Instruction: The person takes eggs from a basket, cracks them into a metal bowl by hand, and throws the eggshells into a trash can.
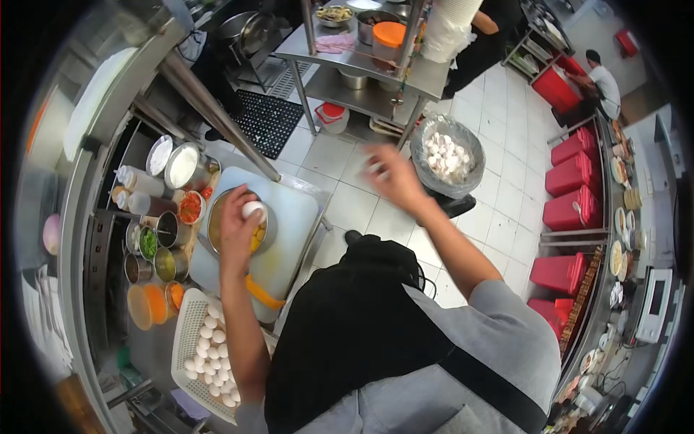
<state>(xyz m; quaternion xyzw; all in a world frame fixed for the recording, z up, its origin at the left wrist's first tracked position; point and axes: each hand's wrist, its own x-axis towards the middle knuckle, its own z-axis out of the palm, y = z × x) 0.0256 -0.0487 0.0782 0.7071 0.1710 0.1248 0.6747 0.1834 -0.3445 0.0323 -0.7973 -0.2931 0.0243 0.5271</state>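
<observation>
My left hand (237, 226) is closed on a white egg (254, 210), held above a round metal bowl (269, 230). Yellow yolks (256, 237) show in the bowl, partly covered by my hand. The bowl stands on a whitish cutting board (296, 210). My right hand (394, 177) is raised over the floor, left of a bin (478, 155) lined with a plastic bag and filled with broken eggshells (444, 155). Its fingers look loosely apart, though motion blurs them, and I make out nothing in them. Several whole eggs lie in a white perforated basket (184, 329) by my left forearm.
Metal containers with chopped green herbs (149, 244) and red vegetables (191, 208) line the counter beside squeeze bottles (141, 181). An orange-lidded tub (154, 304) stands near the basket. Ahead is a steel table (347, 61); red bins (571, 173) are at right. Other people work in the background.
</observation>
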